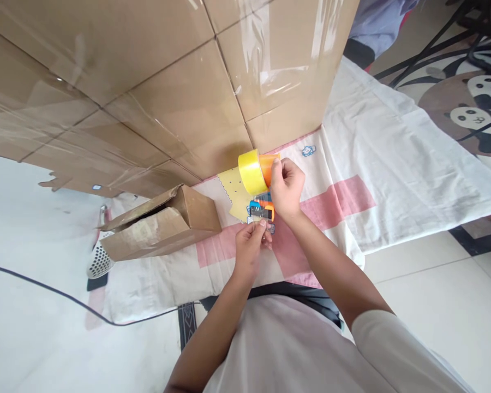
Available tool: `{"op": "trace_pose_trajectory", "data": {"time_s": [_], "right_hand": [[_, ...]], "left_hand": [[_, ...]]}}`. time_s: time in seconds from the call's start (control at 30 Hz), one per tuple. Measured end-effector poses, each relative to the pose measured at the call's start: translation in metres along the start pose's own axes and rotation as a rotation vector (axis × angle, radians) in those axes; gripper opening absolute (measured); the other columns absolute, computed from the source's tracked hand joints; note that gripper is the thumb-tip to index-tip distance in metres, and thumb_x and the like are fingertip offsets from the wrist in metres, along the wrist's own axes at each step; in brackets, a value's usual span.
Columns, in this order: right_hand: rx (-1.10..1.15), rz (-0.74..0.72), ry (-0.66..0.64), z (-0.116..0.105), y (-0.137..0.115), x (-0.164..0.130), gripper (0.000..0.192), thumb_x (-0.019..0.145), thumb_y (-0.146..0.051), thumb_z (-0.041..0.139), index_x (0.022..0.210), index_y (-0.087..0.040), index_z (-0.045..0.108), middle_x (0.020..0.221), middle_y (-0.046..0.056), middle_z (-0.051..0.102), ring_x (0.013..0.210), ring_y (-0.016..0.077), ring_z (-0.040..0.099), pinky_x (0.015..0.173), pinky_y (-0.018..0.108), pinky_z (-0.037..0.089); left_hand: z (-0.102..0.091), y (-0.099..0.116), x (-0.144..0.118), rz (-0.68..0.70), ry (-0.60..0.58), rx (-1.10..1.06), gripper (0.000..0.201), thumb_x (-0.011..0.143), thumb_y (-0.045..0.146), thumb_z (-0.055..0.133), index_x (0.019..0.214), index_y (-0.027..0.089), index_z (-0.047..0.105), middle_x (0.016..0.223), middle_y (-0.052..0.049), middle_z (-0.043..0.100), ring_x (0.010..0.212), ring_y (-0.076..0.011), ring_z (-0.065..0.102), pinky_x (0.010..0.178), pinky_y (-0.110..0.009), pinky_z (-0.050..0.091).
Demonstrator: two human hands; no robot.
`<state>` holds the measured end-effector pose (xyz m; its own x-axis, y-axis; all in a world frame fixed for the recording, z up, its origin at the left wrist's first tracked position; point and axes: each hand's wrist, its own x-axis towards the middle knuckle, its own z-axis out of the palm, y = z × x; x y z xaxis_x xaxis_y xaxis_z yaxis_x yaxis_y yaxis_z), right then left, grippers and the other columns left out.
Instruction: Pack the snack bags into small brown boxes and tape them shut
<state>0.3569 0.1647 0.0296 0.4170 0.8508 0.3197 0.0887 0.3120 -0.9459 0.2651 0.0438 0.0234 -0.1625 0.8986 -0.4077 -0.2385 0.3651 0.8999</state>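
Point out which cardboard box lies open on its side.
The small box on the cloth, left of the hands, lies on its side with flaps open. The big boxes behind it are stacked, taped shut and wrapped in film.

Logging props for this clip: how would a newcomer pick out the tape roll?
Find the big wall of taped cartons, then its lower right corner above the pink-checked sheet. The tape roll is there, gripped by the right hand: the only bright yellow ring, with an orange core.

torso: white shirt | sleeves: white, pushed up past elbows | forearms bare
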Motion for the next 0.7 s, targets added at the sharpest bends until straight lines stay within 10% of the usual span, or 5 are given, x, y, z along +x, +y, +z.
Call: {"op": "trace_pose_trajectory", "data": {"time_s": [0.7], "right_hand": [[0.033,0.180,-0.011,-0.001,0.007,0.011,0.051,0.092,-0.049,0.056,0.057,-0.022,0.030,0.056,-0.006,0.026,0.053,0.0079,0.025,0.050,0.027,0.022]], "left_hand": [[0.000,-0.005,-0.020,0.056,-0.030,0.087,0.040,0.079,0.055,0.075,0.071,0.017,0.069,0.055,0.000,0.063,0.041,-0.0097,0.052,0.046,-0.024,0.042]]}}
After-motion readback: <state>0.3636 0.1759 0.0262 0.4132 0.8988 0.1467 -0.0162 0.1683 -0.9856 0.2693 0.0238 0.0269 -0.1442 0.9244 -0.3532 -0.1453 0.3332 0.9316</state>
